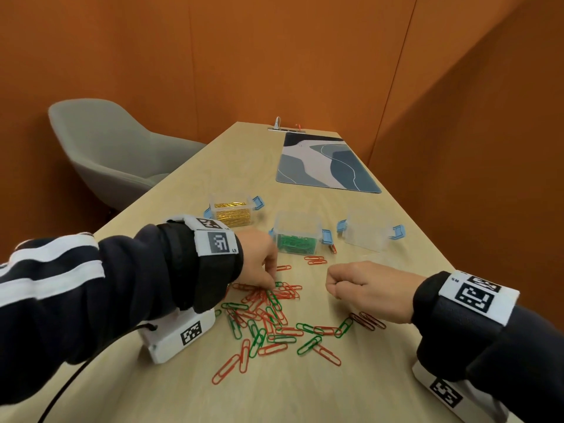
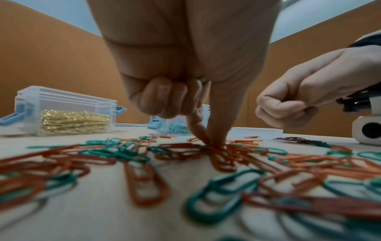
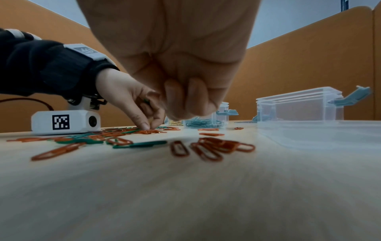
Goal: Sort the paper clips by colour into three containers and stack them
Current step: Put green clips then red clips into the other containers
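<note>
Pale wooden table [image 1: 396, 233], long, set against orange walls.

Loose pile of red and green plastic-coated paper clips [image 1: 268, 312], spread over the near middle of the table, the two colours mixed and overlapping. A few red ones lie apart, near the containers.

Clear plastic container with blue side latches, holding gold paper clips [image 1: 232, 212]: far left of the three, upright, lid off.

Clear plastic container with blue side latches, holding green paper clips [image 1: 297, 236]: the middle one, upright, lid off, just beyond the pile.

Clear plastic container with blue side latches, nothing visible inside [image 1: 367, 232]: far right of the three, upright, apart from the middle one.

Left hand [image 1: 259, 261]: reaching down onto the far edge of the pile. In the left wrist view thumb and forefinger tips [image 2: 216, 130] come together on clips at the table surface; the other fingers are curled into the palm, with something green showing against them. Which clip is pinched I cannot tell.

Right hand [image 1: 366, 288]: fingers curled into a loose fist, hovering just above the table to the right of the pile; whether it holds anything I cannot tell.

Small group of dark red paper clips [image 1: 367, 320]: on the table just beside the right hand.

Blue-grey patterned mat [image 1: 323, 166]: far end of the table.

Grey upholstered chair [image 1: 116, 151]: left of the table.
</note>
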Tool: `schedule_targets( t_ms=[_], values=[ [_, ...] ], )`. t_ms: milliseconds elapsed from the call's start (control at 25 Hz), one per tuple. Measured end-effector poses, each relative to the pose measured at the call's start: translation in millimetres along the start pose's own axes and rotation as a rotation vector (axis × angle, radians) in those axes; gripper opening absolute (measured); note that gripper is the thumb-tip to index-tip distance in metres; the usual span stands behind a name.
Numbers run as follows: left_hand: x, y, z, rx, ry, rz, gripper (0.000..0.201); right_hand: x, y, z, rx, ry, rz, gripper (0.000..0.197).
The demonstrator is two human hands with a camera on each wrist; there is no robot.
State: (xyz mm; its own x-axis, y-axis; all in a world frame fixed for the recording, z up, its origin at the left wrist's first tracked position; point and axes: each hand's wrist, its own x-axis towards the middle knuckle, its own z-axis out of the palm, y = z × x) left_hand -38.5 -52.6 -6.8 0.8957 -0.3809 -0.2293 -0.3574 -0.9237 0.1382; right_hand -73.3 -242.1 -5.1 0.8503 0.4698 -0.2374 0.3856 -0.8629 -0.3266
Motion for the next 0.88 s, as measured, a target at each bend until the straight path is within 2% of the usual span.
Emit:
schedule_targets(
  t_ms=[80,160,240,400,560,720,880],
  values=[
    [-1.0,1.6,1.9,0.007,-0.026,-0.016,0.021,-4.3,-0.6,0.0,0.036,-0.036,0.015,0.021],
    [-3.3,5.2,2.7,0.030,-0.013,-0.017,0.017,-9.2,-1.8,-0.4,0.067,-0.056,0.033,0.004],
    [-7.8,6.1,2.1,-0.012,0.060,-0.020,0.015,-12.0,1.6,-0.4,0.013,-0.086,0.039,0.013],
    [-16.2,-4.2,0.4,-0.125,0.198,0.014,0.036,-13.3,5.2,-1.7,-0.059,-0.095,0.036,0.011],
    [-22.7,-14.3,3.1,-0.098,0.145,0.026,0.033,-13.4,4.8,-0.3,-0.087,-0.135,0.017,0.018],
    [-27.0,-14.3,7.1,-0.129,0.102,0.071,0.009,-12.1,2.6,-0.2,-0.060,-0.075,0.002,0.021],
    [-25.5,-7.6,3.9,-0.017,0.010,0.162,0.020,-11.1,0.0,-1.5,0.008,-0.015,-0.056,0.018]
  ],
)
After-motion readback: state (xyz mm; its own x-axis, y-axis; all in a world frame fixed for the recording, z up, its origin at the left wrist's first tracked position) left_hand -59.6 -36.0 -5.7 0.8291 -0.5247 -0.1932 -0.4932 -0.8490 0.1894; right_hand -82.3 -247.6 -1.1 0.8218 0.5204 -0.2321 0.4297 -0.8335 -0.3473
